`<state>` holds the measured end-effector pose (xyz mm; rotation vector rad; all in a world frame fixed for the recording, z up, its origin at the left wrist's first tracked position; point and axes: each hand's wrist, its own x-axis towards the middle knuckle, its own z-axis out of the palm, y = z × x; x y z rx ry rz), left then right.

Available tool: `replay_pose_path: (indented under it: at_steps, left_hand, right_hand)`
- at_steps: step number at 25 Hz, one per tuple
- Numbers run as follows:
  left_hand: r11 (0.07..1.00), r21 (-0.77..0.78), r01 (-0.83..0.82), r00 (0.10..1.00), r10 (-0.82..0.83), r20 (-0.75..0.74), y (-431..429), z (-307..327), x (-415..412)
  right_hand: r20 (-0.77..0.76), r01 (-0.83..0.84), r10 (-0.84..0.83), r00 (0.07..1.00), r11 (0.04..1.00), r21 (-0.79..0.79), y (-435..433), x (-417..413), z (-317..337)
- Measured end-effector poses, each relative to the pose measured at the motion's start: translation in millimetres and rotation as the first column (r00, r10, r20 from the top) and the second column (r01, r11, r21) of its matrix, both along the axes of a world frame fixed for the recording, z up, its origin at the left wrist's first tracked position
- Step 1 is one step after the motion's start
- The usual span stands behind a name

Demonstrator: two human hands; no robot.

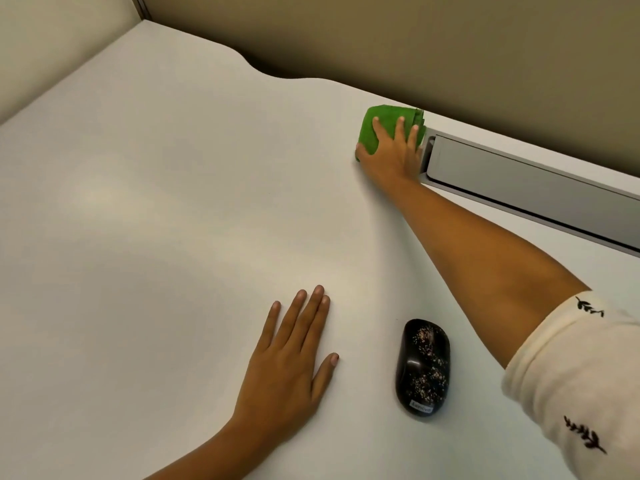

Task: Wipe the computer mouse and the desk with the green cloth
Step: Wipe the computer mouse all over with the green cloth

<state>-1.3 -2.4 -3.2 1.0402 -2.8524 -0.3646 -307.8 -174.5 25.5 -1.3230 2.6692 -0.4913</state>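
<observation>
The green cloth [381,128] lies bunched on the white desk [156,202] near its far edge. My right hand [394,152] presses flat on the cloth with fingers spread over it, arm stretched forward. A black computer mouse [423,367] with speckled pattern rests on the desk near me, under my right forearm and apart from both hands. My left hand [287,362] lies flat, palm down on the desk left of the mouse, holding nothing.
A grey cable tray lid [526,178] runs along the desk's back edge right of the cloth, touching my right hand's side. Beige partition walls [381,39] close the back and left. A curved cutout [266,72] notches the desk's rear edge.
</observation>
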Motion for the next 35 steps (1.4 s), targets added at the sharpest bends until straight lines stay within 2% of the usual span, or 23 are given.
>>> replay_pose_path:
  at_steps: [5, 9, 14, 19, 24, 28, 31, 33, 35]
  left_hand:
    - [1.000, 0.026, -0.004, 1.000, 0.004, 0.002, 1, 2, 0]
    - [0.999, 0.037, -0.004, 1.000, 0.004, 0.001, 2, 3, 1]
    - [0.999, 0.035, -0.007, 1.000, 0.008, -0.013, 0, 1, 2]
    - [0.999, 0.043, -0.003, 0.999, 0.005, -0.054, 1, 4, 3]
    - [0.999, 0.039, 0.009, 0.996, -0.005, -0.085, 2, 4, 4]
    - [0.998, 0.063, -0.003, 0.996, 0.009, -0.084, 4, 6, 2]
    - [0.969, 0.246, -0.013, 0.987, 0.051, -0.149, 9, 12, -8]
    - [0.945, 0.320, 0.065, 0.977, 0.005, -0.212, 16, 16, -16]
    - [0.940, 0.297, 0.170, 0.969, -0.104, -0.225, 25, 17, -22]
  right_hand:
    - [-0.060, -0.035, 0.033, 0.998, 0.999, -0.033, 11, 6, 4]
    - [0.006, -0.099, 0.101, 0.995, 0.983, -0.151, 34, 9, 14]
    - [0.053, -0.025, 0.046, 0.998, 0.936, -0.352, 97, 29, 33]
    - [0.113, 0.108, -0.062, 0.992, 0.877, -0.468, 194, 59, 54]
    - [0.211, 0.265, -0.185, 0.960, 0.846, -0.463, 289, 104, 59]
    - [0.244, 0.324, -0.234, 0.941, 0.830, -0.453, 330, 136, 55]
    - [0.248, 0.329, -0.240, 0.938, 0.838, -0.435, 343, 156, 44]
    - [0.260, 0.317, -0.225, 0.939, 0.860, -0.400, 346, 166, 37]
    - [0.254, 0.281, -0.198, 0.947, 0.892, -0.354, 344, 173, 32]
